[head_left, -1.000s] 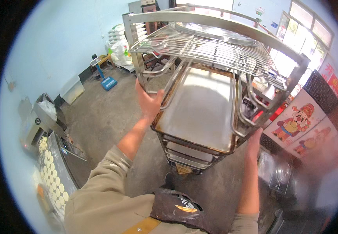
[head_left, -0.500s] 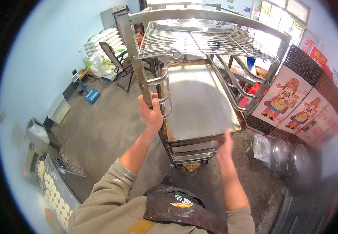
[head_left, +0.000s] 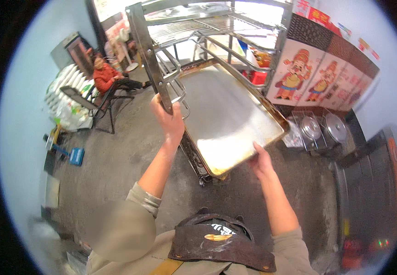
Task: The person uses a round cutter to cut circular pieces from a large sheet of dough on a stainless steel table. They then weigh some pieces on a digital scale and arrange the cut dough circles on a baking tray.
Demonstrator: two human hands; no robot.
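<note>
A metal rack [head_left: 149,59] stands before me with wire shelving [head_left: 194,30] near its top. My left hand [head_left: 168,121] is closed round the foot of its left post. A large shallow baking tray [head_left: 228,105] with a browned rim reaches out toward me from the rack, turned at an angle. On its near edge, right of the middle, my right hand [head_left: 261,162] grips the rim, thumb on top and fingers underneath. Nothing lies on the tray's surface. Below it, dark tray edges [head_left: 194,160] show in part.
Far left, a person in red [head_left: 107,75] sits by a folding chair [head_left: 86,98] and stacked white sacks [head_left: 65,91]. A blue scale [head_left: 76,156] stands on the floor. To the right are a folding screen [head_left: 313,68], lidded pots [head_left: 311,128] and a dark appliance [head_left: 372,178].
My right hand has moved from beside the tray to gripping its near edge, and the tray has turned. The view has swung right; my left hand stays on the post.
</note>
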